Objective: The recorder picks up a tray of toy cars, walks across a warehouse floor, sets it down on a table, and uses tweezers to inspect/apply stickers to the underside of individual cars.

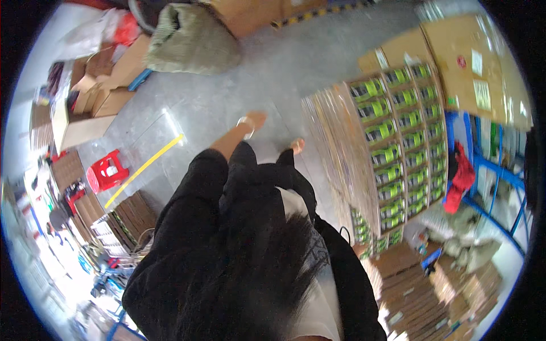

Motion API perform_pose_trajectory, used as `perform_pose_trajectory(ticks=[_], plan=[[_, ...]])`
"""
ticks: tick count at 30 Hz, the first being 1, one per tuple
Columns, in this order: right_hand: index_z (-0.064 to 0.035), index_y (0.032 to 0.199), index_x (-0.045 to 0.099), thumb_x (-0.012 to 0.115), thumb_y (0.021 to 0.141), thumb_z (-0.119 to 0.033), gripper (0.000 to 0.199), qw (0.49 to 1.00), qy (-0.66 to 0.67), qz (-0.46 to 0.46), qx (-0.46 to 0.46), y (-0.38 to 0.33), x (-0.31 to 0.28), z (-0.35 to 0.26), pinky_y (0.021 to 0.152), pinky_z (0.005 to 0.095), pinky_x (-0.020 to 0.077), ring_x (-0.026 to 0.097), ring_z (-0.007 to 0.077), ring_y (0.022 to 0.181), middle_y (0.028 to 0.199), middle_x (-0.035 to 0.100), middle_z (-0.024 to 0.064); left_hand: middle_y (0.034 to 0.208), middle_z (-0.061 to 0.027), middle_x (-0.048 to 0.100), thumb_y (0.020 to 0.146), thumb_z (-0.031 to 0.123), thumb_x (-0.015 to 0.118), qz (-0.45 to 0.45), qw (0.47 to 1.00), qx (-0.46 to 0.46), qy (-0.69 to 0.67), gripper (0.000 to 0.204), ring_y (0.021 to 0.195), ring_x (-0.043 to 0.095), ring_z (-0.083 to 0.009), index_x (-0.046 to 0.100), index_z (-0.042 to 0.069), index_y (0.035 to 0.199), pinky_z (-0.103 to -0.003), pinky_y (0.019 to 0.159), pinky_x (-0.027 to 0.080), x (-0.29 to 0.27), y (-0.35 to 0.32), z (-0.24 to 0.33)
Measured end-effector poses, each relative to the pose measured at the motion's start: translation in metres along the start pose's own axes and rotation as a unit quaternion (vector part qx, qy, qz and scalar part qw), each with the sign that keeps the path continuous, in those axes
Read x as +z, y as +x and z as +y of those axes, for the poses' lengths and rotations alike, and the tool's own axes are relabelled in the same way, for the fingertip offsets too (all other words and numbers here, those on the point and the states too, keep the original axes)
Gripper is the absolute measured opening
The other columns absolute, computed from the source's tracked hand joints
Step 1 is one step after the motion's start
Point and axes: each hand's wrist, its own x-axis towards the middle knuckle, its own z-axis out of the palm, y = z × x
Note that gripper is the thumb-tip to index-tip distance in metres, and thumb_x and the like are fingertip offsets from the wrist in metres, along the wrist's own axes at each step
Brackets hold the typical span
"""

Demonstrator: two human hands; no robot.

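Smeared by motion, over the floor (273,79): left hand (257,120), pale band (248,126) at the wrist; cannot tell whether loose or clenched. Of the right hand (360,249), only a sliver past the black sleeve (355,284), near the low end of the carton stack (338,153); contact and grip both impossible to tell. Dark hair (256,273) across the clothing, with one foot (297,146) partly hidden beyond a trouser leg.

To the right, in that carton stack, green-and-black items (389,153) in rows of compartments. Farther right, a large taped carton (472,68), contents hidden. Far left, an open carton (85,133) with loose cardboard inside, near a bulging woven sack (193,45).

Grey, glossy floor with a yellow line (145,169); beside it, a red stool (108,171). Along the right, a blue metal rack (500,169); near left, background lost to glare.
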Motion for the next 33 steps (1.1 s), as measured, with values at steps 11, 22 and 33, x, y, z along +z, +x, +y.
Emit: perform_pose_trajectory(ticks=[11,22,33], plan=[[-0.0090,0.124,0.037,0.046,0.096,-0.042,0.044,0.843,0.526,0.082,-0.073,-0.037,-0.560,0.144,0.095,0.0435,0.0231,0.027,0.0262,0.114,0.125,0.029,0.0123,0.139,-0.0161,0.054,0.098,0.040,0.052,0.007,0.575,-0.384,-0.722,0.050,0.127,0.049,-0.0363,0.062,-0.003,0.122,-0.048,0.101,0.038,0.269,-0.354,-0.163],[-0.0009,0.091,0.061,0.056,0.094,-0.027,0.027,0.501,0.728,-0.095,-0.457,-0.213,-0.961,0.068,0.069,0.0365,0.0436,0.056,0.0233,0.078,0.087,0.058,0.0105,0.095,-0.0137,0.073,0.078,0.011,0.062,0.208,0.639,-0.405,-0.620,0.030,0.090,0.070,-0.0323,0.075,0.016,0.105,-0.041,0.083,0.055,0.192,-0.532,-0.398],[-0.0044,0.096,0.068,0.055,0.093,-0.022,0.022,0.520,0.574,-0.082,-0.628,-0.305,-1.416,0.013,0.057,0.0370,0.0485,0.064,0.0227,0.068,0.082,0.067,0.0100,0.120,-0.0196,0.065,0.084,0.038,0.063,0.050,0.576,-0.450,-0.681,0.041,0.117,0.060,-0.0362,0.071,0.006,0.109,-0.044,0.092,0.050,0.298,-0.562,-0.547]])
